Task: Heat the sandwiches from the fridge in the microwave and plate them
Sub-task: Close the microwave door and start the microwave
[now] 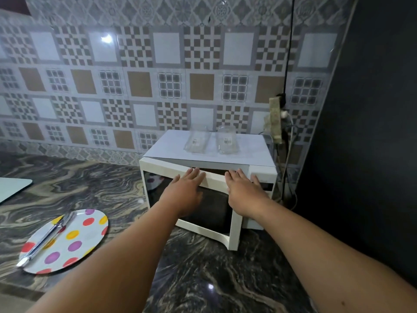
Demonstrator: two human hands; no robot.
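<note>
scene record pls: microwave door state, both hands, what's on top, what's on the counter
microwave: white, on the marbled counter
door: slightly ajar, gap at the top edge
left hand: flat, fingers straight on the door's top edge
right hand: flat, fingers straight on the door's top edge
on top: two clear glass jars
on counter: polka-dot plate with metal tongs lying on it
sandwiches: not visible

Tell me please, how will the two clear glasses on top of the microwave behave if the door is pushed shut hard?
The glasses look thin and light, so a jolt may slide them on the smooth microwave top. They stand apart, so they probably won't clink. Both hands lie flat on the door; a gentle push seems safer.
</note>
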